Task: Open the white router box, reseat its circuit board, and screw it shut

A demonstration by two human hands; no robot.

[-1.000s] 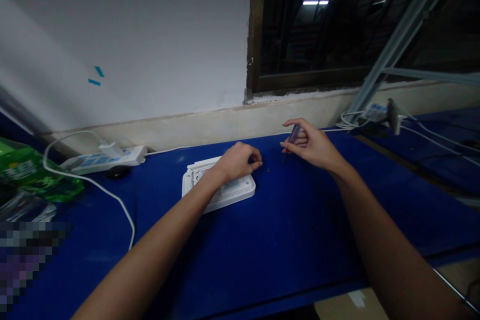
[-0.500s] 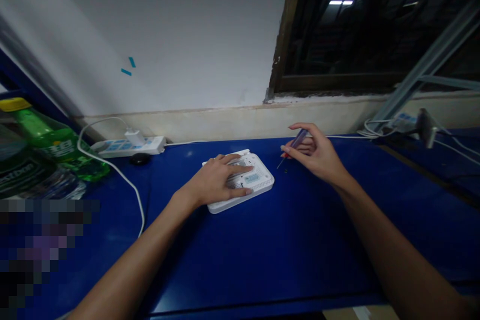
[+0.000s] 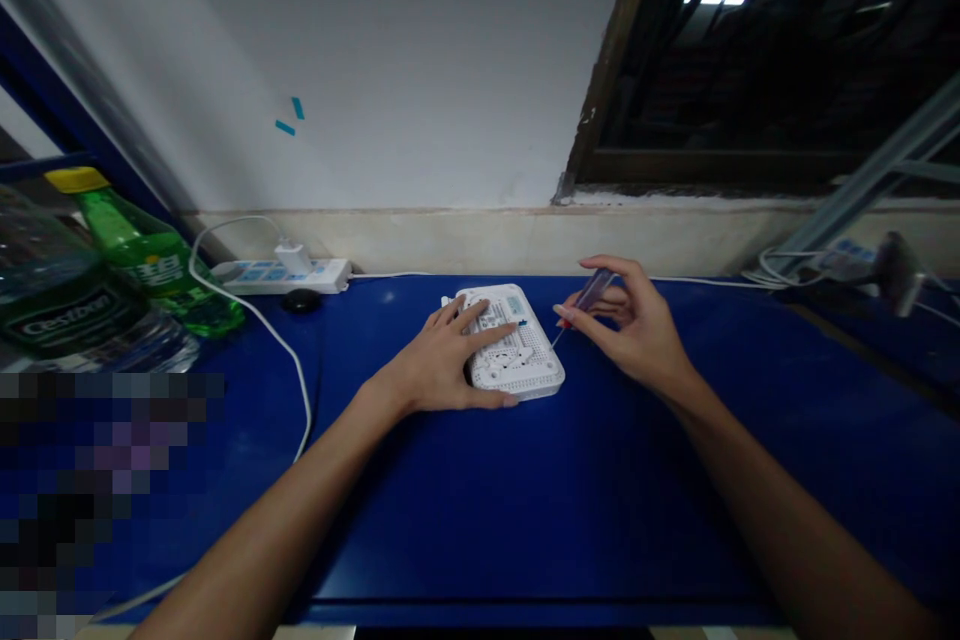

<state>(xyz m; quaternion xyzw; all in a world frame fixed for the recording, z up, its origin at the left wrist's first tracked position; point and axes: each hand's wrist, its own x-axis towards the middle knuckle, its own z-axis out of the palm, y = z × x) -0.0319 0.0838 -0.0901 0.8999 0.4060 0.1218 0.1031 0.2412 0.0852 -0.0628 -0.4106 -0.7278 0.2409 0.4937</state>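
Observation:
A white plastic device [image 3: 536,375] with vent holes and labels lies flat on the blue table [image 3: 480,520]. Spread over its left part are the fingers of my left hand [image 3: 446,355], with the thumb along the near edge. My right hand [image 3: 634,325] is closed round the handle of a small screwdriver [image 3: 595,290] with a clear purplish handle. The thin shaft points down and left, its tip by the device's right edge. Whether the tip touches the device, I cannot tell.
At the left stand a green bottle [image 3: 150,260] and a large clear bottle [image 3: 75,320]. Behind, a white power strip [image 3: 330,274] with a charger [image 3: 292,257] and a black round object [image 3: 301,301] lie by the wall. A white cable [image 3: 289,350] runs down the left.
The white device has turned, and its long side now runs away from me. My left hand rests on its left part. The screwdriver tip is now at the device's right edge.

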